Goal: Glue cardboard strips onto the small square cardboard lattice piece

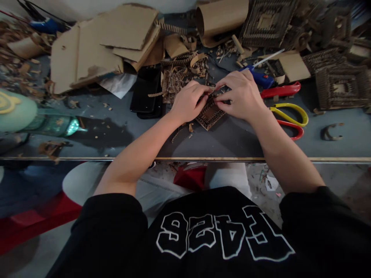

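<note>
Grey workbench (344,144), strewn with cardboard scraps (177,81). From where I stand, a small square cardboard piece (207,119) lies mid-bench, one corner toward its maker; the left hand (189,101) and right hand (240,94) pinch its far part, any strip between the fingertips hidden. Low ridged edging is in place; against the deeper stepped frame (324,90) at right, it looks partly built, further tiers probably lacking.

Grey table (342,148), head view: left hand (189,101) and right hand (240,94) pinch a corrugated cardboard piece (207,119), nearer the front edge; stacked cardboard sheets (124,29) lie toward the back edge, a blue glue gun (263,79) beyond the right hand.
</note>
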Tool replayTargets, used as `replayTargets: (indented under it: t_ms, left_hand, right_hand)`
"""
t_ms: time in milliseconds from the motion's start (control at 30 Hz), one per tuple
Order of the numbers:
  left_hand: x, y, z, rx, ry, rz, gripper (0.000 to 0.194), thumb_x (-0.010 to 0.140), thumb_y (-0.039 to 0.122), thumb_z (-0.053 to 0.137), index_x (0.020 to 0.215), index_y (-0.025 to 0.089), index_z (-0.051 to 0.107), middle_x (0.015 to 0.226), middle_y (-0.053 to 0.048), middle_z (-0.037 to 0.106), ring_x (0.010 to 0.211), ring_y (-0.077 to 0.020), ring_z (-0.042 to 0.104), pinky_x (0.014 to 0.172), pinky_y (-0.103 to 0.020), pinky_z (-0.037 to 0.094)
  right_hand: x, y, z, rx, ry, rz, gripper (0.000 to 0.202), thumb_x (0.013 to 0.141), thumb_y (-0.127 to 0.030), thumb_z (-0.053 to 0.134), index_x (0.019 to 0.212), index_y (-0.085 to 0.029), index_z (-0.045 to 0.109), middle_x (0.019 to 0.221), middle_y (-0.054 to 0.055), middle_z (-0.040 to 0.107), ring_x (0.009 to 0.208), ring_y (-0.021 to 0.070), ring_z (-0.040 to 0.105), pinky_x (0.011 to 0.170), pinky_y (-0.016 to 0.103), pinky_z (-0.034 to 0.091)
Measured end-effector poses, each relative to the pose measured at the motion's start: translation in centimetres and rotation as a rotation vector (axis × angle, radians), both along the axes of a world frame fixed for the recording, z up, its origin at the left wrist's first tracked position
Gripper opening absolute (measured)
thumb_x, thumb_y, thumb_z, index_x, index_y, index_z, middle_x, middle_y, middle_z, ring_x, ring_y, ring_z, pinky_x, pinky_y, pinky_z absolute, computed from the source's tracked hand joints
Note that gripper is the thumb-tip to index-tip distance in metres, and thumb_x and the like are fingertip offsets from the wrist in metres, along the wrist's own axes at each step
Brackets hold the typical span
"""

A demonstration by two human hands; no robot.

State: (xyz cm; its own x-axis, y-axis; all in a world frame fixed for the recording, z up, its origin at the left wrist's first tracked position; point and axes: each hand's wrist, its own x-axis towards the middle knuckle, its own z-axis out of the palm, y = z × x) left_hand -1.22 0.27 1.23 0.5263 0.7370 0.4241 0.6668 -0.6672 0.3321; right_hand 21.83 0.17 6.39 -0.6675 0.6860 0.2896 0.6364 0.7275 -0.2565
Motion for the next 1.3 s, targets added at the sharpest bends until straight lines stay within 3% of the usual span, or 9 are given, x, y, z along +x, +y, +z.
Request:
replayTargets:
  t_ms: [167, 433, 767, 1000, 1300]
  left_hand:
    - [0.1, 0.0, 0.0, -0.004, 0.004, -0.007, 0.042, 0.108, 0.042, 0.030, 0.123, 0.020, 0.062, 0.120, -0.011, 0.072, 0.120, -0.0265, 0.064, 0.107, -0.048, 0.052]
    - [0.1, 0.2, -0.1, -0.013, -0.025, -0.028, 0.043, 0.107, 0.045, 0.031, 0.119, 0.021, 0.064, 0.117, -0.011, 0.073, 0.119, -0.0274, 0.065, 0.106, -0.049, 0.053]
    - [0.1, 0.4, -0.2, -0.011, -0.021, -0.033, 0.039, 0.107, 0.043, 0.034, 0.117, 0.021, 0.065, 0.114, -0.011, 0.073, 0.116, -0.0274, 0.066, 0.105, -0.051, 0.054]
    - [0.1, 0.4, 0.0, -0.045, -0.013, -0.047, 0.037, 0.106, 0.037, 0.036, 0.120, 0.020, 0.065, 0.119, -0.012, 0.072, 0.121, -0.0290, 0.064, 0.108, -0.052, 0.052]
    - [0.1, 0.4, -0.2, -0.033, -0.034, -0.036, 0.035, 0.105, 0.035, 0.038, 0.126, 0.022, 0.063, 0.120, -0.010, 0.073, 0.119, -0.0273, 0.065, 0.108, -0.051, 0.052]
  right_hand:
    - [-0.1, 0.1, -0.1, 0.024, -0.016, 0.001, 0.033, 0.097, -0.040, 0.050, 0.088, -0.036, 0.080, 0.128, 0.002, 0.072, 0.125, 0.0381, 0.057, 0.105, 0.065, 0.038]
    - [0.0, 0.6, -1.1, -0.002, 0.064, 0.019, 0.033, 0.097, -0.039, 0.050, 0.103, -0.036, 0.082, 0.123, 0.004, 0.074, 0.122, 0.0404, 0.058, 0.101, 0.068, 0.041]
    - [0.1, 0.7, -1.3, -0.024, 0.075, 0.036, 0.030, 0.095, -0.034, 0.053, 0.098, -0.033, 0.083, 0.126, 0.005, 0.074, 0.122, 0.0402, 0.059, 0.099, 0.066, 0.044]
    - [0.2, 1.1, -2.0, -0.028, 0.116, 0.030, 0.031, 0.095, -0.039, 0.053, 0.107, -0.037, 0.082, 0.124, 0.004, 0.075, 0.121, 0.0396, 0.060, 0.101, 0.067, 0.046]
    - [0.4, 0.9, -1.1, -0.079, 0.077, -0.036, 0.042, 0.095, -0.036, 0.047, 0.127, -0.036, 0.075, 0.131, 0.007, 0.072, 0.127, 0.0418, 0.056, 0.108, 0.067, 0.042]
